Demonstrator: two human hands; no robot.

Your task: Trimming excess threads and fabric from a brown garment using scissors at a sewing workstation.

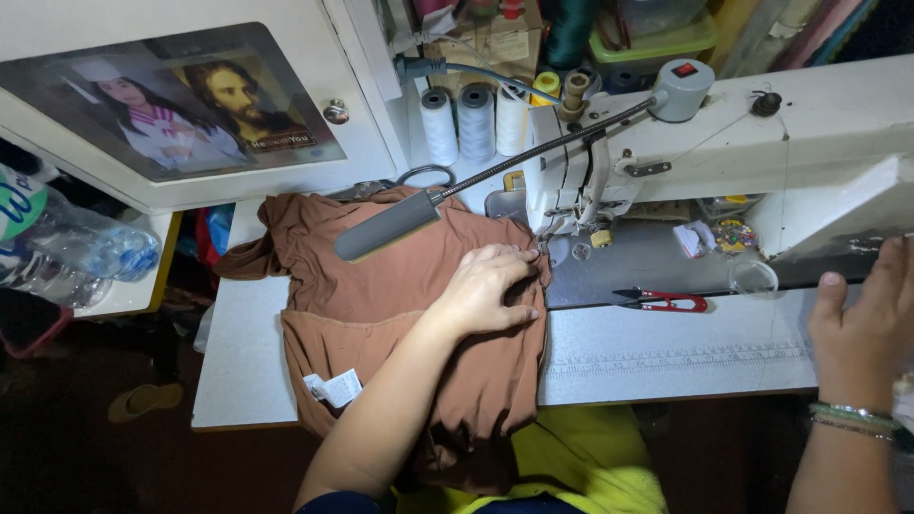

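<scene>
Fingers [509, 286] of the left hand [487, 290] lie flat, holding brown fabric [381, 276] on the tabletop [666, 352] just left of the sewing machine [581, 181]; the right hand [862, 328] rests open at its far end. Feeding appears imminent, needing the cloth edge squared beside the needle.

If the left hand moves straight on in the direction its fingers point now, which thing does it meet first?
The left hand lies flat on the brown garment, fingers pointing right, toward the needle area. It would probably first reach the sewing machine at its presser foot; depth is unclear.
</scene>
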